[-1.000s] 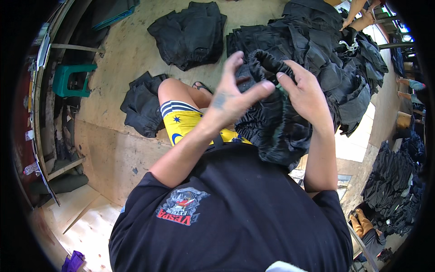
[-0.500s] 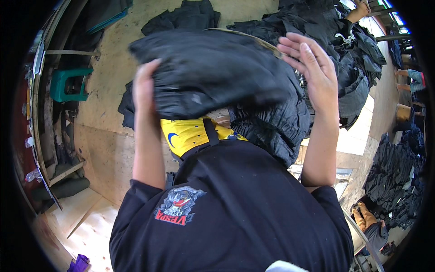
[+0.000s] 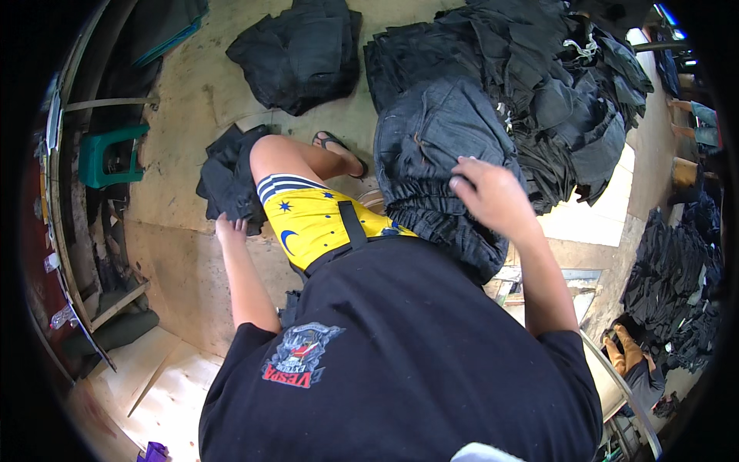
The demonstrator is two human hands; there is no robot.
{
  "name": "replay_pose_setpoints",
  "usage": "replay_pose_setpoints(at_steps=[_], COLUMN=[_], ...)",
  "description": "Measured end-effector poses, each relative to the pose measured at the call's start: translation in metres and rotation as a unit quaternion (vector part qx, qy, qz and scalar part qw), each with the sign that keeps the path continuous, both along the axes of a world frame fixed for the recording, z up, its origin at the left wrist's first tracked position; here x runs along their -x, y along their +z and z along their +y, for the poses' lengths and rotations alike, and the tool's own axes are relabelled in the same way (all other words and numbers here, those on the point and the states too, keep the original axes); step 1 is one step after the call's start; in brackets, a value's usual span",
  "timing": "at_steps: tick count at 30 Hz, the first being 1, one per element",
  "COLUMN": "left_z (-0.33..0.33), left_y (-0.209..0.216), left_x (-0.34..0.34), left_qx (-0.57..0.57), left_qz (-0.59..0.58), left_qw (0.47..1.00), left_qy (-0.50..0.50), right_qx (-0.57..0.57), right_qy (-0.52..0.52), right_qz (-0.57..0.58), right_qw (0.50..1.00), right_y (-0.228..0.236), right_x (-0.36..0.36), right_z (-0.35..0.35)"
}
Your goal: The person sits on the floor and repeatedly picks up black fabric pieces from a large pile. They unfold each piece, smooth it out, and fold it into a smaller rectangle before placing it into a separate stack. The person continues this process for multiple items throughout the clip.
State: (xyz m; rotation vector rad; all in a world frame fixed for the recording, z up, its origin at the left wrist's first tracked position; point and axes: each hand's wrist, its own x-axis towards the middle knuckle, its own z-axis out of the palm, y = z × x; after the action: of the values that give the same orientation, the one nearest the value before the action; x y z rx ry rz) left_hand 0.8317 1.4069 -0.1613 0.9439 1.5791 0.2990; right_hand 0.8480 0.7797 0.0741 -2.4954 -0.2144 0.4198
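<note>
My left hand hangs low at the near edge of a small heap of dark garments beside my left knee. Its fingertips are apart, and no cloth shows in them; whether they touch the heap I cannot tell. My right hand, slightly blurred, is over the dark garments with gathered elastic waistbands stacked across my right thigh. Its fingers are loosely bent and apart, with nothing visibly gripped. A further pile of dark garments lies on the floor ahead of me.
A large spread of dark garments covers the floor at far right. A green plastic stool stands at left, near a wooden frame. More dark cloth lies at right, where another person's legs show. My sandalled foot rests ahead.
The dark garment raised between my hands is out of them. Both hands have lowered, the left to the heap by my knee, the right to the stack on my thigh.
</note>
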Motion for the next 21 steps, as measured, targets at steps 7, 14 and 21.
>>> replay_pose_setpoints(at_steps=[7,14,21], left_z=[-0.173,-0.345,-0.399], left_y=[0.082,0.187,0.24], left_x=[-0.085,-0.09,-0.065], left_qx=[-0.216,-0.021,0.36], left_qz=[-0.243,-0.347,-0.365], left_qw=[0.888,0.725,0.691], left_qy=[-0.326,-0.595,-0.509], right_qx=[-0.102,-0.081,-0.303], right_qy=[-0.151,-0.129,0.0], right_qz=[-0.037,-0.053,-0.045], right_qw=[0.983,0.987,0.952], right_y=[0.034,0.059,0.076], right_x=[-0.06,-0.074,-0.06], right_z=[-0.031,-0.012,0.065])
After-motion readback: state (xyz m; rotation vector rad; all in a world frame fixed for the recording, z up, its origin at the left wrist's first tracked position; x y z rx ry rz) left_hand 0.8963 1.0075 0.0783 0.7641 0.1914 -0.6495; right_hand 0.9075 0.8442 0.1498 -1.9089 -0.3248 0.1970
